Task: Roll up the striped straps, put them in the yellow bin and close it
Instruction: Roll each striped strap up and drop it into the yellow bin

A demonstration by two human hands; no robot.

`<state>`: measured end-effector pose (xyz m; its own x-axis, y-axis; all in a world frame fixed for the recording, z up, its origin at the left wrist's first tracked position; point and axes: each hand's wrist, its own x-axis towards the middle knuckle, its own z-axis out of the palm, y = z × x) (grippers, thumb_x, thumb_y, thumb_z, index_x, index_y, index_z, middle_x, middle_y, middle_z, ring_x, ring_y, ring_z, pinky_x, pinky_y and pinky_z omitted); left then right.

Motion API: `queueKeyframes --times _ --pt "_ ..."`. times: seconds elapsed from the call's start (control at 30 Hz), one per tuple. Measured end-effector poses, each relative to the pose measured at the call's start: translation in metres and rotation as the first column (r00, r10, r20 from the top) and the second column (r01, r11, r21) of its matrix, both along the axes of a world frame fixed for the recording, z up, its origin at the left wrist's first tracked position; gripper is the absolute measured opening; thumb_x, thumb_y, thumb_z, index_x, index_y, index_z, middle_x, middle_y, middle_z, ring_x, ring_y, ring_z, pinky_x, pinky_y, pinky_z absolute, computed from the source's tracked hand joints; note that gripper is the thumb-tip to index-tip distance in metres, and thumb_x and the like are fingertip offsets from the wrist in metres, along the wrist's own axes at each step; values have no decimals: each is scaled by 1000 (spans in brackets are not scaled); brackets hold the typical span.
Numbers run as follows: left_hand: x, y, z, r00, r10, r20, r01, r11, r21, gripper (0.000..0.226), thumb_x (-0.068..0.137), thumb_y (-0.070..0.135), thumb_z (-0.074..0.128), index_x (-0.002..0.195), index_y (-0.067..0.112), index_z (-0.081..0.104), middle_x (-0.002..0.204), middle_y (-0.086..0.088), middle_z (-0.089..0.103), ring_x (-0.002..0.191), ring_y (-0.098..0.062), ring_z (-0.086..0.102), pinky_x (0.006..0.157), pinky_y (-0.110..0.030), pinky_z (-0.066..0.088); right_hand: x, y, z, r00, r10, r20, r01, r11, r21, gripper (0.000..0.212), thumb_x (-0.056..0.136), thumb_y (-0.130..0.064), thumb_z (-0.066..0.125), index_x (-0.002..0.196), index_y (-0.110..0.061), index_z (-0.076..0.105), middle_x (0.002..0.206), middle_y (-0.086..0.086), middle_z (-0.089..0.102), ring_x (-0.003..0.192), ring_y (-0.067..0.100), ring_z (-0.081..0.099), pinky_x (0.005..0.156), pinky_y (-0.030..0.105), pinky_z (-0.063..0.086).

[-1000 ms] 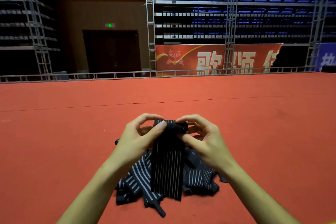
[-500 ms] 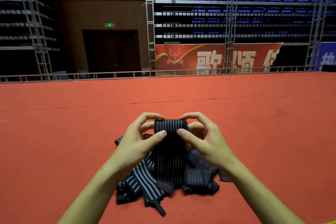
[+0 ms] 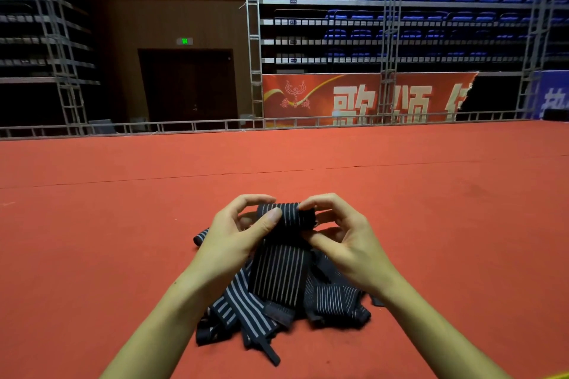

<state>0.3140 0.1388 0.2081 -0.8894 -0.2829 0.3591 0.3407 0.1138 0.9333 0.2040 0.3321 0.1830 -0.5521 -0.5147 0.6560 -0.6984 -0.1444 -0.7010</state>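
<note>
A black strap with thin white stripes (image 3: 281,268) is held up over the red carpet, its top end wound into a small roll (image 3: 289,215). My left hand (image 3: 237,237) pinches the roll's left end, thumb across its front. My right hand (image 3: 341,237) grips the right end with fingers curled over the top. The strap's loose tail hangs down onto a heap of more striped straps (image 3: 335,301) lying on the carpet under my hands. A sliver of yellow (image 3: 558,376) shows at the bottom right corner; I cannot tell what it is.
Red carpet (image 3: 123,240) covers the floor all around, with a seam running across further out. A low metal truss rail (image 3: 215,124) borders the far edge. Beyond it stand scaffolding, a red banner and rows of blue seats.
The roll at the strap's top has grown thicker as both hands turned it. The hanging tail is shorter and its lower end has risen up the heap.
</note>
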Motion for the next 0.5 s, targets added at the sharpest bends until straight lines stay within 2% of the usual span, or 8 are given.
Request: queueKeyframes --times 0.13,0.2,0.27,0.33,0.4,0.5 --pt "1 -3 -3 999 -2 -37 1 1000 -26 32 94 23 78 126 25 71 117 -10 79 110 -25 77 85 -33 63 3 5 2 995 10 96 -14 999 43 57 95 -18 83 140 -45 61 120 -4 71 101 24 73 87 40 65" --pt "2 -4 -4 999 -11 -51 9 999 -38 33 95 17 78 127 23 71 120 -9 77 111 -25 77 88 -34 64 4 6 4 985 37 169 -47 997 54 50 97 -33 81 140 -46 60 115 -2 75 95 25 75 85 41 64" --pt "3 -3 -4 998 -22 -58 19 998 -55 34 95 11 77 128 20 70 120 -9 77 111 -23 77 88 -33 64 5 5 5 976 56 208 -66 997 43 39 99 -39 74 136 -40 63 97 0 76 82 21 70 76 41 60" --pt "3 -2 -5 998 -19 -56 15 997 -80 34 95 6 77 127 17 70 119 -9 77 109 -22 78 87 -31 63 5 2 6 979 42 197 -49 998 30 29 102 -36 73 130 -34 67 91 8 75 76 17 66 70 41 57" --pt "2 -2 -6 999 -21 -44 17 996 -90 34 95 5 77 126 18 70 120 -8 77 106 -24 78 85 -33 64 5 2 6 983 36 178 -39 999 14 28 101 -31 75 128 -33 68 94 10 76 78 20 69 70 47 60" --pt "2 -4 -8 1000 -12 -20 10 996 -91 36 94 17 81 126 27 69 122 -6 77 107 -26 79 86 -41 65 6 3 6 985 43 170 -43 999 -5 31 101 -19 77 127 -33 69 98 5 76 82 21 72 74 50 62"
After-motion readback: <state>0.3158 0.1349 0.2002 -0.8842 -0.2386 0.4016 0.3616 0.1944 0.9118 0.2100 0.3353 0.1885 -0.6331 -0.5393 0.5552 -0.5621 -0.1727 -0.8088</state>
